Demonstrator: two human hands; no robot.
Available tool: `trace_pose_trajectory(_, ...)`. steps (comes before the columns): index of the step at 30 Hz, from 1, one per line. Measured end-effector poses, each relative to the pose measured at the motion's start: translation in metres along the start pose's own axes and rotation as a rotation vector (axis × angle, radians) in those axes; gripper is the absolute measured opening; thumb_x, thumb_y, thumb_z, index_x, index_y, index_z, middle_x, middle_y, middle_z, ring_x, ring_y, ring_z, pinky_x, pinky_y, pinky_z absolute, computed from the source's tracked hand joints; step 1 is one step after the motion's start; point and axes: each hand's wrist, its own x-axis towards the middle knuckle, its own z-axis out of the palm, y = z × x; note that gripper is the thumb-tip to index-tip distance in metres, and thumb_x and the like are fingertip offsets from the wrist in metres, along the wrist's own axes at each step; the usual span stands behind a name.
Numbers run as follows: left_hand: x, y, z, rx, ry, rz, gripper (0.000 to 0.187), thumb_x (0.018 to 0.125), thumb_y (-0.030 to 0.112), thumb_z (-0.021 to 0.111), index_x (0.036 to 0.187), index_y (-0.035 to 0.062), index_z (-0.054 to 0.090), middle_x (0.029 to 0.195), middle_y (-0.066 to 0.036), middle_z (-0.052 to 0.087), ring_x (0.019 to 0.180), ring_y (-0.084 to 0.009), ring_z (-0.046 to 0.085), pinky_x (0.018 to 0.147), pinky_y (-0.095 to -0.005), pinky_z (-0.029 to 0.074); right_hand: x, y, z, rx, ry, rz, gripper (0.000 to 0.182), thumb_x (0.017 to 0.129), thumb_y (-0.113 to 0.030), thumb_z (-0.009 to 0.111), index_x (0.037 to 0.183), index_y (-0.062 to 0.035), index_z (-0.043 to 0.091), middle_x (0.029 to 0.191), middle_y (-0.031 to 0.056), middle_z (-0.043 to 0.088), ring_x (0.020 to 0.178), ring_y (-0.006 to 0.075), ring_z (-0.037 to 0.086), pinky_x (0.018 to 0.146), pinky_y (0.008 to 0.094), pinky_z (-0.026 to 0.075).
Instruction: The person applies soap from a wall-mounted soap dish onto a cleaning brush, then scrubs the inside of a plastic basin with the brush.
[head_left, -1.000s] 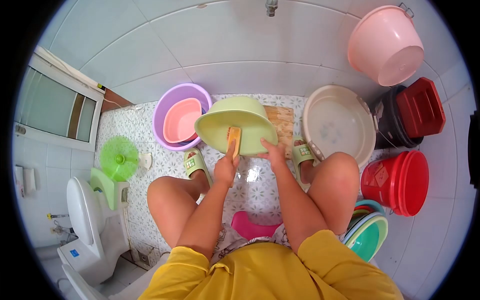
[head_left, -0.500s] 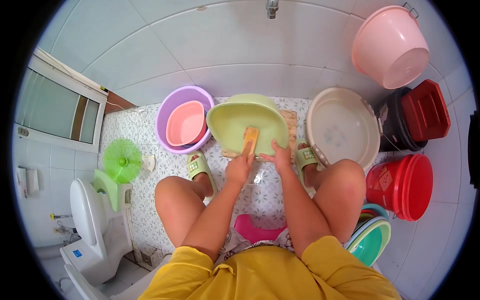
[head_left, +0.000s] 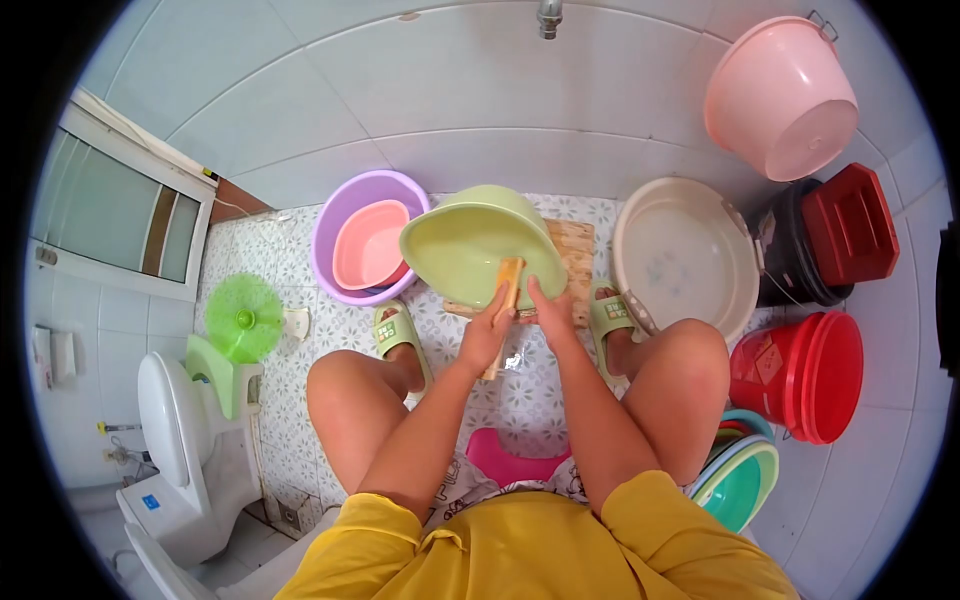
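Observation:
A light green basin [head_left: 455,245] is tilted up on its side above a wooden board [head_left: 575,248], its hollow facing me. My left hand [head_left: 484,338] is closed around a wooden scrubbing brush [head_left: 509,272], whose upper end lies against the inside of the basin near its lower rim. The brush's bristles are hidden from me. On the basin's right lower rim, my right hand [head_left: 553,310] grips with the thumb inside and the other fingers behind.
Left of the green basin, a purple basin [head_left: 322,250] holds a pink one [head_left: 365,245]. A large beige tub [head_left: 685,255] stands to the right, with red buckets [head_left: 790,370] and stacked basins [head_left: 735,490] nearer me. A toilet [head_left: 170,410] and green fan-shaped item [head_left: 243,318] are at left.
The green basin has shifted slightly left and turned, its right side dropping. The brush is now more upright and angled edge-on. My right hand has moved a little left along with the rim.

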Motion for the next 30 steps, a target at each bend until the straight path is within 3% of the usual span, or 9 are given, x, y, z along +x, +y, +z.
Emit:
trace_pose_trajectory(5,-0.005,0.021,-0.002,0.172,-0.095,-0.162,0.052,0.090,0.035,0.047,0.139,0.0331,0.030,0.107,-0.024,0.059,0.095,-0.0398,0.059,0.084,-0.0403,0.046,0.001,0.011,0.001,0.193,0.045,0.035,0.052,0.088,-0.032,0.058,0.124,0.0022,0.041,0.111,0.0146,0.053,0.089,0.0272,0.061,0.064,0.0341,0.059)
trace_pose_trajectory(7,-0.004,0.019,-0.008,0.505,-0.094,-0.282,0.052,0.089,0.036,0.048,0.138,0.0358,0.031,0.098,-0.021,0.063,0.082,-0.0385,0.062,0.075,-0.0446,0.049,0.008,0.020,0.000,0.276,0.059,0.049,0.052,0.088,-0.031,0.057,0.125,0.0016,0.040,0.115,0.0150,0.051,0.093,0.0293,0.060,0.066,0.0357,0.059)
trace_pose_trajectory(13,0.004,-0.002,-0.042,1.072,0.075,-0.155,0.059,0.087,0.035,0.053,0.139,0.0358,0.025,0.075,-0.016,0.063,0.065,-0.0318,0.063,0.059,-0.0434,0.051,0.010,0.016,0.002,0.299,0.081,0.055,0.045,0.087,-0.027,0.059,0.118,0.0033,0.047,0.111,0.0165,0.054,0.091,0.0291,0.060,0.062,0.0385,0.060)
trace_pose_trajectory(17,0.009,-0.004,-0.058,1.093,0.100,-0.118,0.060,0.086,0.033,0.053,0.139,0.0363,0.025,0.072,-0.015,0.062,0.062,-0.0306,0.063,0.057,-0.0424,0.052,0.011,0.014,0.005,0.254,0.072,0.031,0.043,0.087,-0.027,0.060,0.114,0.0042,0.051,0.107,0.0158,0.056,0.087,0.0269,0.062,0.061,0.0359,0.060)
trace_pose_trajectory(19,0.008,0.001,-0.055,1.025,0.018,-0.202,0.056,0.086,0.033,0.053,0.137,0.0360,0.031,0.080,-0.016,0.064,0.069,-0.0329,0.063,0.062,-0.0439,0.051,0.014,0.016,0.006,0.235,0.033,0.026,0.042,0.086,-0.027,0.061,0.113,0.0045,0.052,0.106,0.0156,0.057,0.086,0.0261,0.062,0.060,0.0349,0.060)
trace_pose_trajectory(24,-0.004,-0.001,-0.028,0.574,-0.024,-0.172,0.059,0.086,0.033,0.054,0.139,0.0362,0.027,0.081,-0.021,0.063,0.075,-0.0404,0.060,0.070,-0.0471,0.048,0.015,0.013,0.011,0.017,0.006,0.036,0.040,0.086,-0.024,0.060,0.113,0.0040,0.052,0.105,0.0151,0.057,0.083,0.0244,0.063,0.055,0.0336,0.059)
trace_pose_trajectory(26,-0.008,-0.001,-0.017,0.420,-0.026,-0.182,0.060,0.086,0.032,0.054,0.139,0.0363,0.026,0.082,-0.022,0.063,0.077,-0.0409,0.060,0.071,-0.0474,0.048,0.014,0.016,0.012,0.073,-0.016,0.041,0.041,0.087,-0.024,0.059,0.117,0.0023,0.048,0.108,0.0135,0.056,0.085,0.0237,0.062,0.058,0.0325,0.058)
trace_pose_trajectory(28,-0.009,-0.003,-0.006,0.229,0.072,0.007,0.060,0.086,0.032,0.053,0.140,0.0355,0.026,0.084,-0.023,0.063,0.078,-0.0418,0.060,0.072,-0.0478,0.048,0.012,0.018,0.013,0.128,-0.033,0.045,0.043,0.088,-0.023,0.058,0.121,0.0006,0.045,0.111,0.0119,0.054,0.087,0.0230,0.061,0.060,0.0315,0.058)
trace_pose_trajectory(30,-0.012,-0.001,-0.006,0.244,0.033,-0.070,0.060,0.087,0.032,0.053,0.140,0.0349,0.025,0.084,-0.023,0.063,0.077,-0.0420,0.060,0.071,-0.0475,0.048,0.011,0.021,0.012,0.152,-0.024,0.002,0.045,0.088,-0.023,0.058,0.123,0.0005,0.043,0.113,0.0118,0.052,0.092,0.0242,0.060,0.061,0.0328,0.059)
